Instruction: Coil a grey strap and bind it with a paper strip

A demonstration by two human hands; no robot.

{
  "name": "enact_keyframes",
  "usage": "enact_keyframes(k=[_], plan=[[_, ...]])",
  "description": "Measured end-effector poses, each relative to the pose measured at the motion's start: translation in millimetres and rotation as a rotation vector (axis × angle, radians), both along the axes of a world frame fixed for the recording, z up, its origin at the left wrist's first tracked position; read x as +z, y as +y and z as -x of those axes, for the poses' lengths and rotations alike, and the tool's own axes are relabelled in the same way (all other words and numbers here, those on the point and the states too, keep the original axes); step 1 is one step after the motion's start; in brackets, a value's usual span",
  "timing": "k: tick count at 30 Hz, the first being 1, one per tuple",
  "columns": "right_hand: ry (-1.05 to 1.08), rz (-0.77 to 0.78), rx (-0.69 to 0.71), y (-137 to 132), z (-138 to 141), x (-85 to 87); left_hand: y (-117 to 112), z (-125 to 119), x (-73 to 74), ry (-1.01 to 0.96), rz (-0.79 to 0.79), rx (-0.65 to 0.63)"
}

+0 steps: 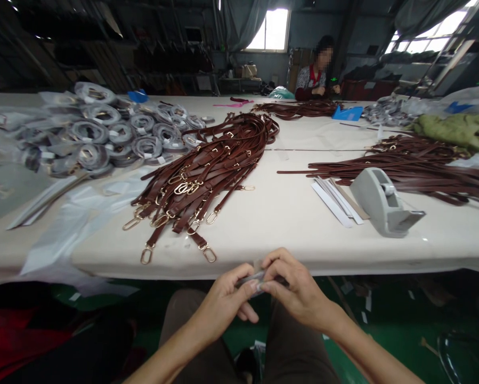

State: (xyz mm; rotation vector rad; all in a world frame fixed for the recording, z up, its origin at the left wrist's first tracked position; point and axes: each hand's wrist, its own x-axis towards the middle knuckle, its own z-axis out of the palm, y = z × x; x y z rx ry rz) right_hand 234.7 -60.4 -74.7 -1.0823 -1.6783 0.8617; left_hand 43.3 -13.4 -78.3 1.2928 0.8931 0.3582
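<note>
My left hand [225, 301] and my right hand [293, 288] meet below the front edge of the table [287, 224], over my lap. Both pinch a small clear wrapped piece [255, 277] between thumbs and fingertips; what it contains is too small to make out. On the table just beyond lies a pile of brown leather straps [201, 170] with gold clasps at their ends, nearest to my left hand.
A grey tape dispenser [383, 201] and white paper strips [337, 198] sit right of centre. More brown straps [415, 165] lie at right, bagged coiled straps [103, 133] at left. A person [315, 80] sits at the far side.
</note>
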Motion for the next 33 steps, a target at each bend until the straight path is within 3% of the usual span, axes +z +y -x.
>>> enact_keyframes(k=[9, 13, 16, 26, 31, 33], plan=[[0.176, 0.376, -0.125, -1, 1, -9.6, -9, 6, -3.5, -0.039, -0.045, -0.021], [0.194, 0.543, 0.017, 0, -8, -2.7, -9, 7, 0.2, -0.042, -0.088, -0.052], [0.151, 0.509, 0.124, -1, -11, 6.2, -8, 7, 4.2, 0.001, -0.154, -0.096], [0.005, 0.24, 0.046, -16, -4, 0.6, -10, 8, 9.1, 0.037, -0.118, -0.125], [-0.014, 0.097, 0.069, -16, -2, -0.6, -10, 10, 7.5, 0.014, -0.04, -0.082], [-0.023, 0.061, 0.081, -15, 0, -1.0, -9, 11, 11.4, 0.065, -0.084, -0.134]])
